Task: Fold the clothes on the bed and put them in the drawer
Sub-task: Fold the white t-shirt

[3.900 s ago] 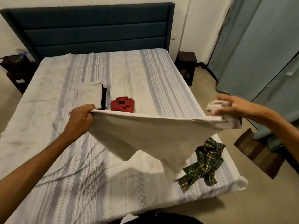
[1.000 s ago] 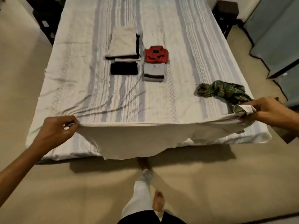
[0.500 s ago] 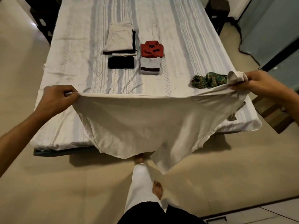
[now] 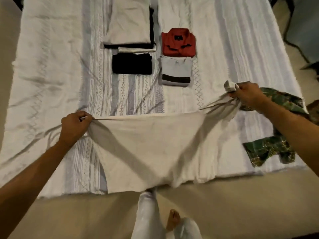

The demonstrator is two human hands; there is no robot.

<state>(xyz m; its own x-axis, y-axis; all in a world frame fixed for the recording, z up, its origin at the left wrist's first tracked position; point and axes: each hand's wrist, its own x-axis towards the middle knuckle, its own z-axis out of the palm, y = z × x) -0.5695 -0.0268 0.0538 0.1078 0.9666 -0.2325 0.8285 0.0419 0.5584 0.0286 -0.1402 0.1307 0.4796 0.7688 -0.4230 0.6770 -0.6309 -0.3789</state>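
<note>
A cream garment (image 4: 148, 149) lies spread over the near edge of the bed (image 4: 43, 80), its lower hem hanging off the mattress. My left hand (image 4: 75, 125) grips its left corner against the sheet. My right hand (image 4: 246, 94) holds the bunched right corner a little above the bed. A crumpled green plaid shirt (image 4: 269, 150) lies under and beyond my right forearm. Further up the bed sit folded clothes: a beige piece (image 4: 129, 23), a black one (image 4: 132, 63), a red shirt (image 4: 178, 42) and a grey shirt with a dark stripe (image 4: 176, 71).
The striped white sheet is wrinkled between the folded pile and the cream garment. Beige floor (image 4: 241, 204) runs along the bed's near edge, where my legs and one bare foot (image 4: 172, 219) stand. A dark cable trails on the floor at the upper right.
The cream garment was held up in the air in front of the bed; now it is lowered onto the mattress. Both hands moved forward and down, keeping their hold.
</note>
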